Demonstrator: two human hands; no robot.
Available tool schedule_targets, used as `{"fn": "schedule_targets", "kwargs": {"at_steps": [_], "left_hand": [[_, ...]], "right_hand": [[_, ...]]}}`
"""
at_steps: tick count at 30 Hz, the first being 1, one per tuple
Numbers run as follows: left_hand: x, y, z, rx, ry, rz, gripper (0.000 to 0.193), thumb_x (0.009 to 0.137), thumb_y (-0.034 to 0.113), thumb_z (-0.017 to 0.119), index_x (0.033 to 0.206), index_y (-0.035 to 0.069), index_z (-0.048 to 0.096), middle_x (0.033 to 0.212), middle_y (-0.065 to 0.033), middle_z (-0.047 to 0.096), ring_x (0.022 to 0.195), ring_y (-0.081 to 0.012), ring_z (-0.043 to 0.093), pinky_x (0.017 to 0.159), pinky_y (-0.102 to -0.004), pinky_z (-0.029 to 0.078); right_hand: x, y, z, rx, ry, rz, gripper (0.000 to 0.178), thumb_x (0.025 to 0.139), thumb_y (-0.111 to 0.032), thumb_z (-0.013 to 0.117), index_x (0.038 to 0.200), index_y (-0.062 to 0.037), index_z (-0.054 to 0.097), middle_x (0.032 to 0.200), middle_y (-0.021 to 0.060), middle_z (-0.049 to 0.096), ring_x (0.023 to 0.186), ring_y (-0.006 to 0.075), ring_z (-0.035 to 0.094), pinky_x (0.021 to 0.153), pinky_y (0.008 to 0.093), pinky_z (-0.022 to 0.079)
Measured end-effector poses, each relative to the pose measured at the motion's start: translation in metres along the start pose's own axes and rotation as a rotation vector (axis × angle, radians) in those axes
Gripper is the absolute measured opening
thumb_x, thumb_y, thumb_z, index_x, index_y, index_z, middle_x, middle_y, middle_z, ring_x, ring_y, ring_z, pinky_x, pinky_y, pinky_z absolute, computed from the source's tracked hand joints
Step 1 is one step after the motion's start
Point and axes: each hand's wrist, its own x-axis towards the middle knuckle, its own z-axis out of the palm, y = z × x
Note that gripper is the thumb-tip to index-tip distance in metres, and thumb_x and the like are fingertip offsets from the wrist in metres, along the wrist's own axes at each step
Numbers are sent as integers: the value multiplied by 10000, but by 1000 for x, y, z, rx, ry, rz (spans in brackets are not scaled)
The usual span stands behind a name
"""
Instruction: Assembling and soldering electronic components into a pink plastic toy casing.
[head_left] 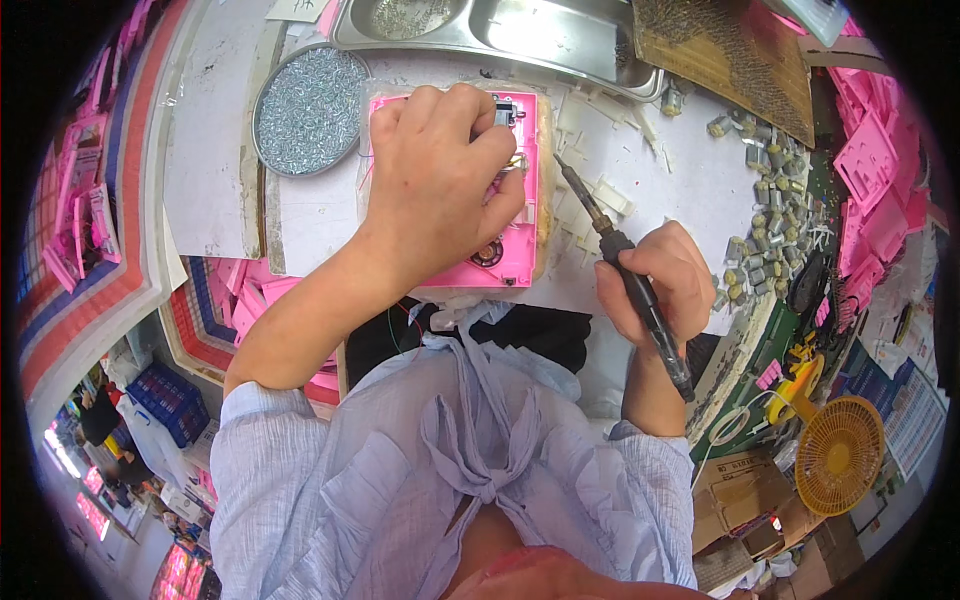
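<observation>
A pink plastic housing [519,259] with small parts and wires inside lies on a pale pad in front of me. My left hand [440,170] rests over it, fingers bent and gripping; the fingertips are partly hidden. By the thumb a shiny metal part [515,162] shows, and a dark round part [487,252] sits near the housing's lower edge. To the right, my right hand [668,285] is closed around a black pen-shaped screwdriver [640,290]. Its slim metal tip points up and left, apart from the housing.
A round dish [310,110] of small metal pieces stands left of the housing. Behind are a steel tray [560,45] and cardboard [735,50] bearing small screws. White plastic parts [600,200], small motors [765,210] and pink shells [865,160] lie rightward; a yellow fan [840,455] stands lower right.
</observation>
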Motion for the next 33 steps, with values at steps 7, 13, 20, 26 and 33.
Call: {"fn": "schedule_targets", "kwargs": {"at_steps": [7, 13, 20, 26, 33], "left_hand": [[-38, -55, -43, -20, -59, -234, 297, 841, 192, 788, 1055, 29, 661, 1040, -159, 657, 919, -340, 645, 801, -414, 524], [-55, -47, -53, 52, -122, -289, 159, 900, 181, 737, 962, 44, 686, 797, -115, 646, 790, -318, 656, 726, -421, 530], [-23, -40, -39, -283, 238, -86, 111, 833, 26, 756, 933, 34, 711, 855, -72, 691, 684, -183, 680, 622, -304, 548], [-26, -27, -6, -1171, 198, -574, 115, 914, 12, 742, 1015, -18, 695, 891, -52, 723, 686, -49, 670, 581, -219, 547], [-35, -31, -14, -1281, 77, -628, 148, 950, 20, 720, 1084, -38, 698, 896, -49, 722, 759, -74, 681, 665, -210, 549]], "right_hand": [[-1, 1, -5, 22, 19, 29, 371, 680, 47, 850, 964, -39, 628, 640, 61, 563, 537, 211, 506, 498, 313, 370], [13, -2, 6, 27, -5, -31, 366, 709, 44, 842, 984, -13, 606, 657, 80, 567, 550, 213, 505, 516, 317, 376], [7, -21, 21, 225, 194, 361, 398, 831, -25, 844, 1155, 15, 616, 934, 88, 672, 775, 135, 614, 687, 259, 492], [49, -31, 50, 346, 107, 426, 453, 856, 9, 808, 1262, -6, 607, 1006, 81, 719, 902, 101, 675, 786, 214, 515], [74, -21, 92, 396, 14, 376, 539, 858, 49, 746, 1356, -51, 566, 1031, 94, 732, 931, 145, 714, 835, 269, 567]]}}
